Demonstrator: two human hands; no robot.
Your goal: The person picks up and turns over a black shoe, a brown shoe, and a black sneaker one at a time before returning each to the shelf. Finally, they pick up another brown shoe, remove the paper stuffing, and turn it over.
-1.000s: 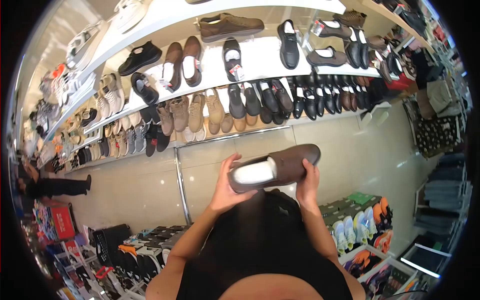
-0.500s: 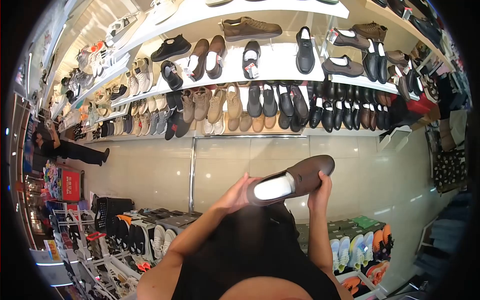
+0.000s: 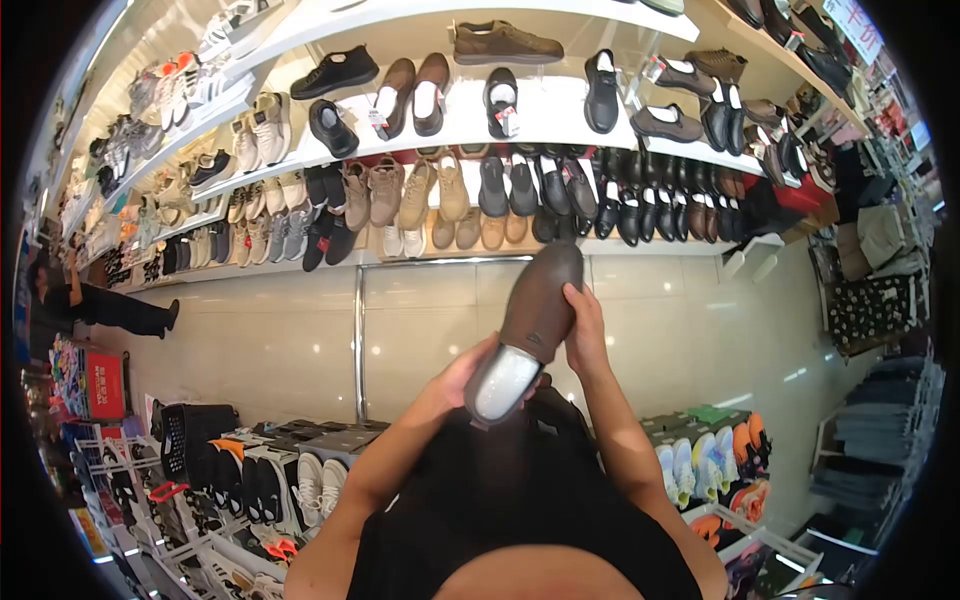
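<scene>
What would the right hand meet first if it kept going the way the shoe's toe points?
Probably the row of dark leather shoes on the white wall shelf; the right hand holds the brown slip-on shoe toe toward it. Depth unclear.

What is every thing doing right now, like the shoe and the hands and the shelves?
Brown shoe: held up in both hands, toe pointing toward the shelves, white stuffing showing in the opening.
Left hand: closed around the heel end.
Right hand: gripping the toe end from the side.
Shelves: filled with rows of shoes.
Black basket: standing on the floor.
</scene>
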